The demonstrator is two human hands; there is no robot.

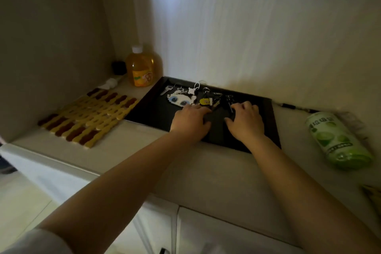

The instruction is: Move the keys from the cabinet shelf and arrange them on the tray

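Observation:
A black tray [148, 107] lies on the cabinet shelf against the back wall. Along its far side lie a silver key [166, 90], a white beaded charm with blue eyes [181, 99], a small white charm on a ring [192, 90], a yellow tag [205, 101] and a dark bunch of keys [223, 99]. My left hand [190, 120] and my right hand [246, 120] rest on the tray's middle, fingers curled around a dark object [217, 118] between them. What that object is stays unclear in the dim light.
An orange bottle [143, 67] stands in the back left corner beside a small black thing [119, 67]. A yellow and brown slatted mat [88, 116] lies left of the tray. A green canister [338, 140] lies on its side at the right. White cabinet doors [156, 231] sit below.

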